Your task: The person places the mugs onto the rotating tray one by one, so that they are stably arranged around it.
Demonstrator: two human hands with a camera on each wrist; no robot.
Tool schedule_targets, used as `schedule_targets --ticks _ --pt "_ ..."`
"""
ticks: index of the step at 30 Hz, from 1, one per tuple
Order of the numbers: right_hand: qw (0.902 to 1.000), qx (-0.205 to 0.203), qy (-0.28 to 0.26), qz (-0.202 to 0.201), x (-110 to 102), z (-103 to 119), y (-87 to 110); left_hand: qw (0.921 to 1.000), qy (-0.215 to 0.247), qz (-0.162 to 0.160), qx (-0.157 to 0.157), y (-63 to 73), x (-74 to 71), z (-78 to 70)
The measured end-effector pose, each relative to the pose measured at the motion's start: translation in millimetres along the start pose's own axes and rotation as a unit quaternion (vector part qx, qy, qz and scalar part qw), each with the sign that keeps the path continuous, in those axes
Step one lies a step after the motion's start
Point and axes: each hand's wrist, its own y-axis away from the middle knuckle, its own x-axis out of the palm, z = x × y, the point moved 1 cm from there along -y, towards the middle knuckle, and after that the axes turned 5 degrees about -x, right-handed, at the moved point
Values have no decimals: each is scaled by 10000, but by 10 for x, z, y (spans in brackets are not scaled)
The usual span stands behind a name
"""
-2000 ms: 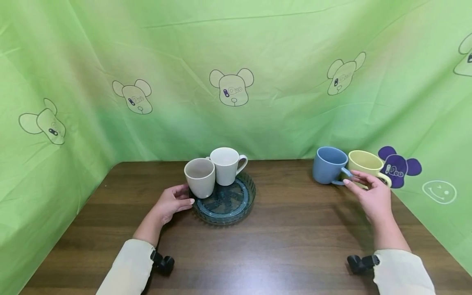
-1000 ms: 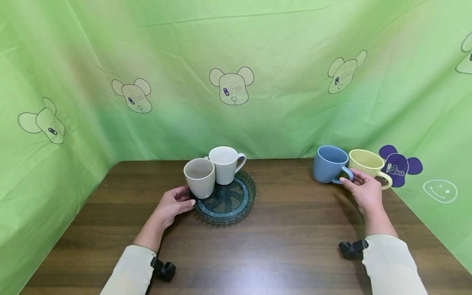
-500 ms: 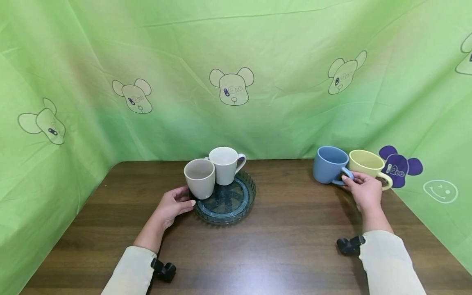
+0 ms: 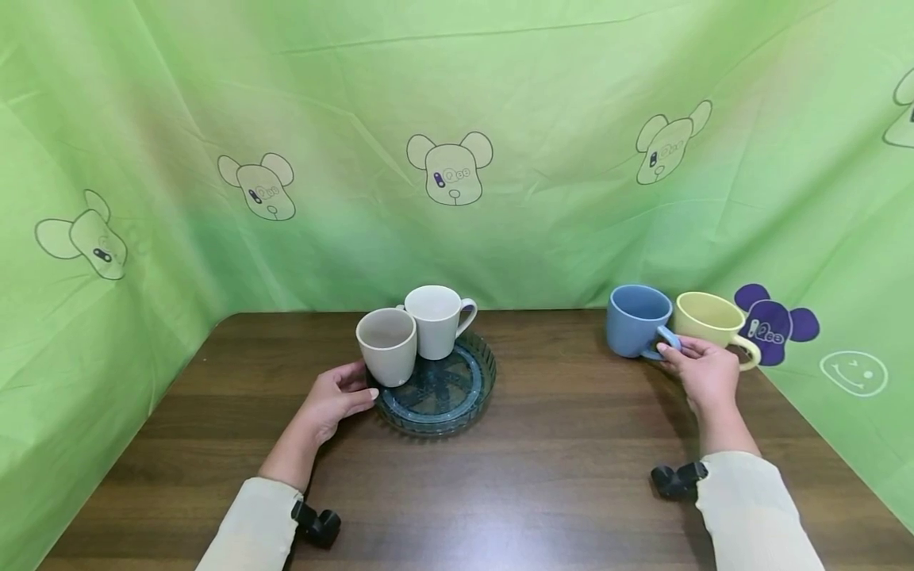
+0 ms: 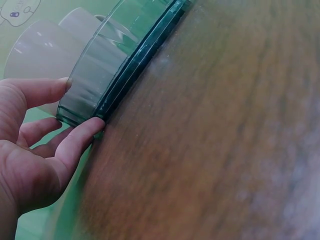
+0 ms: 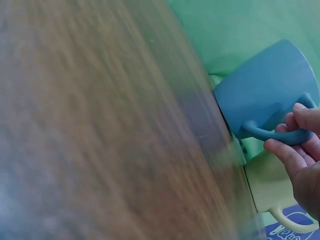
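Observation:
My right hand (image 4: 703, 373) pinches the handle of a blue mug (image 4: 630, 327), thumb on one side and fingers through the loop. The right wrist view shows the blue mug (image 6: 272, 82) upright, its base at the tabletop, and the right hand (image 6: 302, 155) around its handle. My left hand (image 4: 337, 400) holds the left edge of a round green glass dish (image 4: 467, 408). In the left wrist view a finger of the left hand (image 5: 37, 145) lies at the dish's rim and the thumb at its base. A grey cup (image 4: 389, 357) and a white mug (image 4: 437, 321) stand in the dish.
A yellow mug (image 4: 703, 317) stands just right of the blue one, its handle close to my right hand. The brown wooden table (image 4: 543, 476) ends at a green printed cloth (image 4: 528, 238) along the back and sides.
My right hand has moved left from beside the yellow mug and taken hold of the blue mug's handle; that mug has just turned slightly. My left hand and the dish stay put.

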Motion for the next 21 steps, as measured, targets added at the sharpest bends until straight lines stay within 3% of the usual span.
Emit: schedule_targets --ticks 21 --pt "9988 21 -497 27 223 120 131 10000 33 -14 -32 -7 -3 5"
